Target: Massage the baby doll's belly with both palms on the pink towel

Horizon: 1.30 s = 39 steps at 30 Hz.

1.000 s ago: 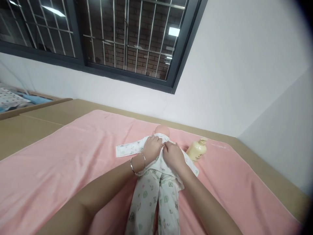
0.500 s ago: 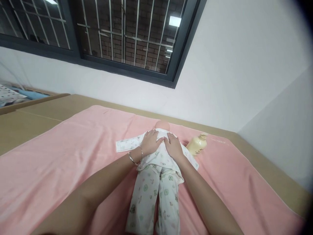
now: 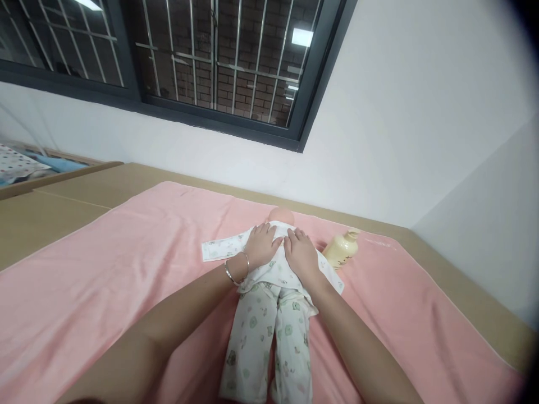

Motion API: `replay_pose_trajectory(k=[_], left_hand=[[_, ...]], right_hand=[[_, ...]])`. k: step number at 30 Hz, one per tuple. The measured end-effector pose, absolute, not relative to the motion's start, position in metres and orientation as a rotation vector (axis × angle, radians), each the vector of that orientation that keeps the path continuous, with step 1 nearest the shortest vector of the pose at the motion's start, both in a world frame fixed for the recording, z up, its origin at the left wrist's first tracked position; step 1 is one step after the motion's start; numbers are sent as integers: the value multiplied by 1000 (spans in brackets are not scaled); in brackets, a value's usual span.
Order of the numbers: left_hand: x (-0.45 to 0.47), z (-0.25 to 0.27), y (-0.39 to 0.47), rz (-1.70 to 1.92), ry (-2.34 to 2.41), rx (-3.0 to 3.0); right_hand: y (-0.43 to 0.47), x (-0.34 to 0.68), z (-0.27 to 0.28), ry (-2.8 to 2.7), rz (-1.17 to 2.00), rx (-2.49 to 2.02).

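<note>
A baby doll lies stretched out on the pink blanket, its bald head (image 3: 281,215) toward the wall. It wears a white printed top (image 3: 275,271) and matching long trousers (image 3: 252,342). My left hand (image 3: 261,245), with a silver bangle at the wrist, rests flat on the left side of the doll's upper body. On the right side lies my right hand (image 3: 300,252), also flat, fingers extended. The two thumbs nearly meet in the middle. One sleeve (image 3: 223,248) reaches out to the left. The doll's face is not visible.
A pale yellow pump bottle (image 3: 342,249) stands or leans on the pink blanket (image 3: 168,252), just right of the doll. Behind are a tan ledge (image 3: 143,171), a white wall and a dark-framed window (image 3: 227,62) with bars. Folded cloths (image 3: 21,163) lie at far left.
My right hand's fingers have shifted slightly on the doll's top. The whole view has moved a little; otherwise both hands stay in place.
</note>
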<state>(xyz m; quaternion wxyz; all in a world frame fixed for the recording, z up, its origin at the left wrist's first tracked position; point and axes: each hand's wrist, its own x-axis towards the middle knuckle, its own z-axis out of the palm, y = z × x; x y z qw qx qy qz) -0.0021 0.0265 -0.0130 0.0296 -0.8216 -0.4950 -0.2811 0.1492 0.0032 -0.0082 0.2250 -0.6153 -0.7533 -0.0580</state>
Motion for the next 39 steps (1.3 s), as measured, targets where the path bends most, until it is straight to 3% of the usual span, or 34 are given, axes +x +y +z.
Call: replay_pose_trajectory(k=[5,15,23,28,33,39], left_hand=[[4,-9,22,-775,-1247,-2619],[-1,-12,23,-716,-1668,-2485],[7,10,2,-672,-1364,-2601],[-4,20,6,-709,-1591,-2583],[-5,4,19,-868,-1556,-2527],[-9,-6,28,-763,-1622,-2568]], right_hand=[[-4,143,-7,-2118,-122,-1679],[23,170,-13,-2068,150,-1615],[-16,138,8,-2125,-19,-1587],[-39,125,24,-2102,75,-1632],[-14,142,12,-2111,102,-1624],[20,171,-5,-2133,170,-1751]])
